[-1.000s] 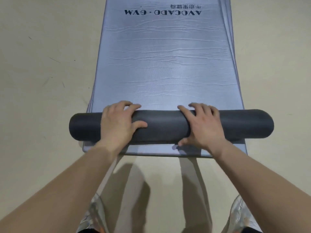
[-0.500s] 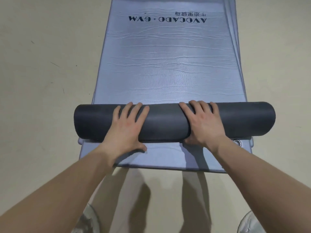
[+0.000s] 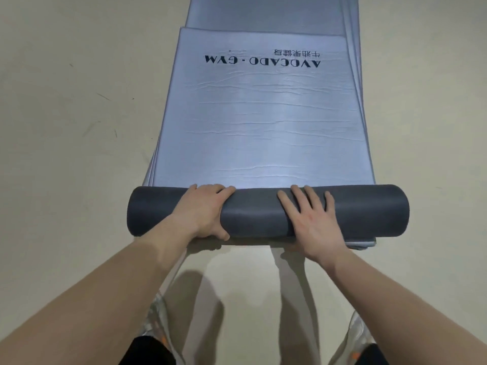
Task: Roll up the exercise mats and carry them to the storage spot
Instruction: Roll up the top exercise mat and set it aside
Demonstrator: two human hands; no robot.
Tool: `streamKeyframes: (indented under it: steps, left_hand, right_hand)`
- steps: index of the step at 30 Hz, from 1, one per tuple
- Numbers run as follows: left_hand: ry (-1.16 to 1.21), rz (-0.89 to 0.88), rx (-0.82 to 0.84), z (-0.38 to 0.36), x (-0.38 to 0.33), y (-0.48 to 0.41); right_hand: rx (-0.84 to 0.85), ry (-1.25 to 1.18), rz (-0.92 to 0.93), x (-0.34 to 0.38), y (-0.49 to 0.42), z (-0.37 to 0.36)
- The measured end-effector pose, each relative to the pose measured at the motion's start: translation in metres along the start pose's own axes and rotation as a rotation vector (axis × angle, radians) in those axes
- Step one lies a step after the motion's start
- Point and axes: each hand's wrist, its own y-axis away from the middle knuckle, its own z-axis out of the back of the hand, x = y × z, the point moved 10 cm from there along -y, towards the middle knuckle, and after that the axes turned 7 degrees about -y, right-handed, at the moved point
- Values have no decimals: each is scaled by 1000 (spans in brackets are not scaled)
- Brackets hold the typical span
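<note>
While the top mat lay stretched out flat beyond the roll, its near end was wound into that dark grey cylinder, which lay crosswise on the stack of mats. The left hand gripped the roll left of its middle, fingers wrapped over the top and thumb tucked round the near side. The right hand lay right of the roll's middle, palm down, fingers straight and spread, pressing on its surface without curling round it. Beyond the roll, near the flat mat's far end, black lettering read AVOCADO · GYM upside down. A corner of the lower mats showed just under the roll's right end. On the near side of the roll, on the beige floor, the toes of two silvery shoes were visible.
</note>
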Motion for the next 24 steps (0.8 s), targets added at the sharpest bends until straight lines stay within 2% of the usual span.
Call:
streamKeyframes:
  steps: [5,8,10,13,16,18,21,24]
  left_hand:
    - [-154,148,-145,-7,-11,20]
    - [-94,121,-258,15,5,-4]
    - [-42,70,-209,27,15,-23]
    - [-100,68,-191,32,17,-35]
    - [-172,120,-276,37,9,-32]
    - [-141,124,-269,41,6,-31]
    - [-119,109,-193,40,3,-19]
    - [-17,57,1,15,-8,5]
  right_hand:
    - [56,-139,41,-13,-40,18]
    - [-95,-56,75,-10,-40,24]
    - [-205,-29,74,-8,-37,24]
    - [-240,-21,71,-13,-54,35]
    - [-158,-24,80,-18,-71,42]
    - [-113,-36,63,-18,-70,47]
    - [-10,-77,53,-7,-51,45]
    - [138,-145,78,5,-23,31]
